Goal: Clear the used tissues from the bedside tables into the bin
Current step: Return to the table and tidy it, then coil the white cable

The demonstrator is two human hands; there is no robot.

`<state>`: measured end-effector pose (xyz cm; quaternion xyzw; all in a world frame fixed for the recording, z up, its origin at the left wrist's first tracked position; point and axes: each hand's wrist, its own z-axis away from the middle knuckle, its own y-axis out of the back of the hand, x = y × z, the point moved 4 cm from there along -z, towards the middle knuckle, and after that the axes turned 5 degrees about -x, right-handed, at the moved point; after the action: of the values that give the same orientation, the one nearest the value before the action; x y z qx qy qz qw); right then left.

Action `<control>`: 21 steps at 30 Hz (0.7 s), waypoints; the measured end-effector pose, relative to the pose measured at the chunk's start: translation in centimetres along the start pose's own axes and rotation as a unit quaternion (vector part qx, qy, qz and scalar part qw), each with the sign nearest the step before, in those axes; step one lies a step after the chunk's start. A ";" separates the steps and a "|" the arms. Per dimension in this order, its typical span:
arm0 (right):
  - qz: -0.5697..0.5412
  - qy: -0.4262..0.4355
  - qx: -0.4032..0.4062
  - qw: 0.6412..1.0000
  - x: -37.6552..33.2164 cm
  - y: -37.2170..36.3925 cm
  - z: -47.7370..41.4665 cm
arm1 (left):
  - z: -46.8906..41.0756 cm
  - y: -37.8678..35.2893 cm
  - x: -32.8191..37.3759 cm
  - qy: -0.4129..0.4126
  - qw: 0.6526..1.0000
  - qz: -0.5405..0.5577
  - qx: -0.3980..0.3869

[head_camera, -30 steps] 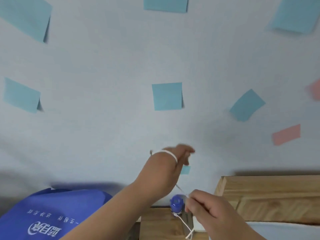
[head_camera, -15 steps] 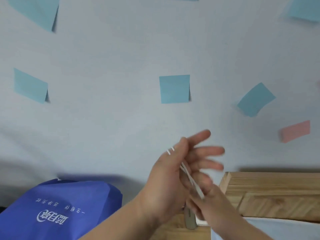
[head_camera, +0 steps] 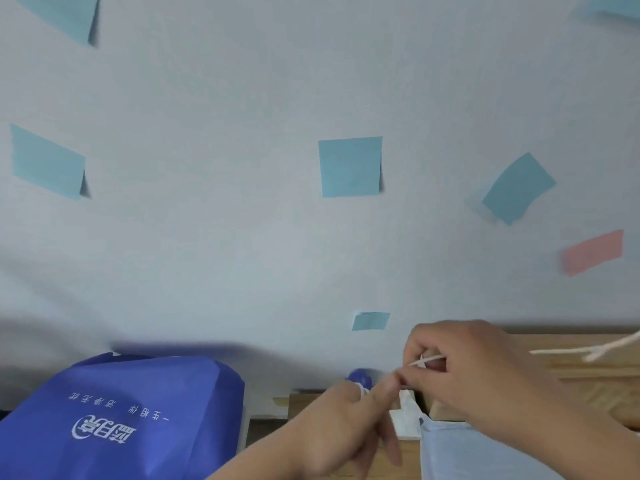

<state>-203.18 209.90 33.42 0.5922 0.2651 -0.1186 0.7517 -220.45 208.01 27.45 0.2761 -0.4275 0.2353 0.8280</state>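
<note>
Low in the view, over a wooden surface (head_camera: 302,403) beside the bed: both hands close together.

Right hand (head_camera: 467,375): fingers curled, pinches a thin white cord (head_camera: 428,359) at the fingertips. Loose strand (head_camera: 568,350) of the same white colour off to the right, across the wooden headboard (head_camera: 588,377); cannot tell whether joined to the pinched piece.

Left hand (head_camera: 343,424): comes in from below, one finger stretched out to touch the right hand's fingertips, the others pointing down. Too blurred to tell whether gripping anything.

Tissue (head_camera: 407,419): a white crumpled piece, lies on the surface between and below the two hands, just beside the edge of the pale blue bedding (head_camera: 485,452).

Blue cap (head_camera: 358,375): shows just behind the left hand's knuckles.

Blue bag (head_camera: 138,403): white print on it, stands left of the surface.

Behind everything, pale wall (head_camera: 207,254) with sticky notes, most of them blue (head_camera: 349,166), one pink (head_camera: 592,252).
</note>
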 end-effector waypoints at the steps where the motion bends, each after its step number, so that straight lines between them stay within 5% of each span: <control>1: -0.086 0.001 0.015 0.996 0.4 -0.1 -0.6 | 0.0 -0.5 0.3 0.006 0.996 0.079 -0.040; 4: -0.350 -0.003 0.007 0.937 1.4 -2.6 -1.7 | 0.5 -1.0 3.3 -0.105 0.918 0.365 -0.116; 6: -0.410 -0.008 -0.034 0.912 0.9 -5.9 -1.3 | 0.2 0.2 5.3 -0.191 0.853 0.477 -0.086; 8: -0.392 -0.021 -0.043 0.919 0.6 -8.8 -0.6 | -0.7 2.2 6.1 -0.243 0.831 0.501 0.001; 11: -0.328 -0.025 -0.039 0.944 0.2 -10.3 0.1 | -1.7 4.6 4.4 -0.269 0.879 0.347 0.186; 14: -0.207 -0.010 -0.012 0.978 0.3 -7.9 0.4 | -2.0 4.8 1.2 -0.230 0.933 0.044 0.273; 17: -0.033 0.018 -0.002 0.999 0.2 -4.0 0.6 | -2.4 4.1 -1.5 -0.160 0.956 -0.136 0.205; 21: 0.017 0.052 0.005 0.998 0.7 -1.6 -0.8 | -1.4 1.3 -1.8 -0.085 0.995 -0.039 0.021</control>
<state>-203.63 210.28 31.60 0.6057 0.2928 -0.0761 0.7359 -221.34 209.63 25.61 0.3289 -0.4801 0.1879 0.7912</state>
